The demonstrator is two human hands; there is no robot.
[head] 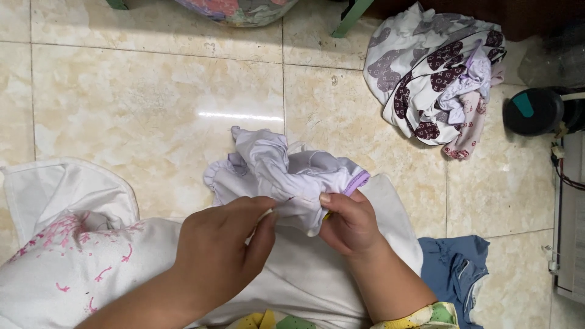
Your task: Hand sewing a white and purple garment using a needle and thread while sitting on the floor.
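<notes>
A small crumpled pale lilac garment [280, 170] with a purple trimmed edge is bunched between both of my hands, just above a white cloth [79, 256] with pink markings that lies spread on the tile floor. My left hand [222, 256] pinches the garment's lower left edge with thumb and fingers. At the lower right part, near the purple trim, my right hand [347, 222] grips it with the thumb on top.
A heap of white clothes [436, 73] with dark maroon patterns lies at the upper right. A blue denim piece [454, 268] sits at the lower right. A black round object [536, 111] and a white appliance [570, 225] stand at the right edge. Beige tiles [152, 103] fill the upper left.
</notes>
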